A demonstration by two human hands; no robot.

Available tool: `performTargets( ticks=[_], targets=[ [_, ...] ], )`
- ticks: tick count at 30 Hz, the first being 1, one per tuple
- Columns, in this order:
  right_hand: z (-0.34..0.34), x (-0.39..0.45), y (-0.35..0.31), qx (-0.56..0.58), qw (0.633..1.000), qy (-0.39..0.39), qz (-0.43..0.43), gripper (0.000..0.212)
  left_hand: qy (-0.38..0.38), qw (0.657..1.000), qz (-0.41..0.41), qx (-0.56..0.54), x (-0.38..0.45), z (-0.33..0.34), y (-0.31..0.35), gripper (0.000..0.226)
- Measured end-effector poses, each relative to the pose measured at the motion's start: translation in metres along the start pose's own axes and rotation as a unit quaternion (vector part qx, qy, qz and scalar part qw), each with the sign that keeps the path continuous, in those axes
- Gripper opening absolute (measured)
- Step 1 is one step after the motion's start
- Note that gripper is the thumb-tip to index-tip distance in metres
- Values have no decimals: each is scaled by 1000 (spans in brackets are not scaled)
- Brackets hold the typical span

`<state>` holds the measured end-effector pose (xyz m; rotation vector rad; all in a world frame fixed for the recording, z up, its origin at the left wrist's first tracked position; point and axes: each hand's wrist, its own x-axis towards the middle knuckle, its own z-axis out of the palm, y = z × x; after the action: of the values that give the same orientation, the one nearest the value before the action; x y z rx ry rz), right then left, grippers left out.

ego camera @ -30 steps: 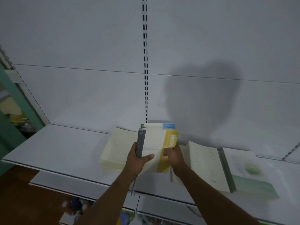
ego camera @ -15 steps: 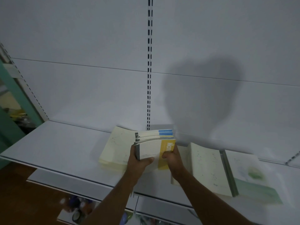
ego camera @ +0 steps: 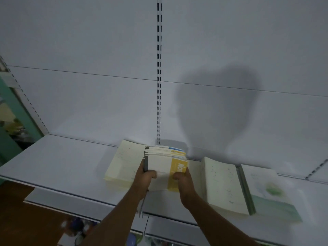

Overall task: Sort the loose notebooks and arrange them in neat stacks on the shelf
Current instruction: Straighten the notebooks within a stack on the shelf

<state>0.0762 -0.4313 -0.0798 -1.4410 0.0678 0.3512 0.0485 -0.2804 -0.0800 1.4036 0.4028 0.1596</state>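
Head view: both hands clamped on one bundle of notebooks [ego camera: 165,164], left hand [ego camera: 144,178] gripping the spine edge, right hand [ego camera: 182,181] pinching the yellow-banded side, thumbs on top. Bundle held between two flat piles on the white shelf [ego camera: 58,162]: cream stack [ego camera: 122,166] on its left, pale speckled stack [ego camera: 221,185] to the right, green-covered stack [ego camera: 266,190] beyond. Two-sided grip probably for squaring loose edges before setting down in the gap. Covers fanned at the far end, not yet aligned.
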Motion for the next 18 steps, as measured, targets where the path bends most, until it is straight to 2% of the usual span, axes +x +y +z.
performTargets(
  ticks=[3, 6, 8, 12, 15, 18],
  targets=[
    [0, -4, 3, -4, 1000, 6, -1, 63, -3, 999, 17, 37, -2, -2, 1, 61],
    [2, -4, 3, -7, 1000, 7, -12, 71, -8, 997, 61, 55, -3, -3, 5, 75],
    [3, -4, 2, 1, 1000, 21, -14, 74, -13, 995, 70, 66, -6, -3, 5, 76],
    [6, -6, 1, 21, 999, 27, -9, 59, -15, 998, 49, 41, -8, -3, 1, 71],
    [5, -7, 1, 30, 999, 21, -4, 70, -24, 1000, 16, 3, -8, -3, 3, 74],
    [6, -5, 3, 21, 1000, 21, -9, 65, -47, 999, -18, -13, -4, -6, 4, 79]
  ],
)
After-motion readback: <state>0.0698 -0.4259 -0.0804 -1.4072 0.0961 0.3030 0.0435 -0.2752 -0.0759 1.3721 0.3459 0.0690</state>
